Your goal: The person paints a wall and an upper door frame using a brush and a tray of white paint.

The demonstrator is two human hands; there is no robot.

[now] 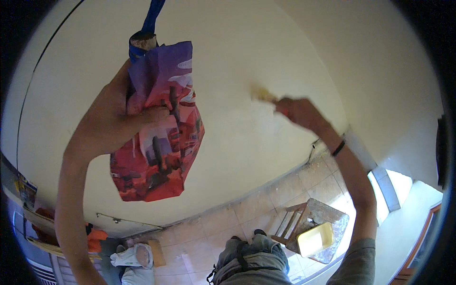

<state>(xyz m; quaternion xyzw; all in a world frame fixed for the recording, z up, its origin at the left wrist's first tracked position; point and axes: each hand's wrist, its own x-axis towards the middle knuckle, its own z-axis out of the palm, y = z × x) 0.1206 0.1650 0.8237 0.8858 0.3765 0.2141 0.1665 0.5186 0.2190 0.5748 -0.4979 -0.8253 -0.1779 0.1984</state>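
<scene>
My left hand (117,114) grips a red and purple printed bag (160,156) in front of the wall, its thumb across the bag's front. Just above that hand is the cut end of a round wooden piece (144,42), wrapped by a blue strap (152,17) that runs up out of view. On the right, my right hand (301,112) holds a brush (263,94), probably a paintbrush. Its bristle end is motion-blurred over the cream wall (228,142); whether it touches the wall, I cannot tell. The bag's contents are hidden.
A worn wooden stool (326,210) stands at lower right on the tiled floor (221,222), bearing a pale yellow tray (315,240). White bags (137,272) lie at lower left near shelving (42,245). A dark cable (26,89) runs along the wall's left side.
</scene>
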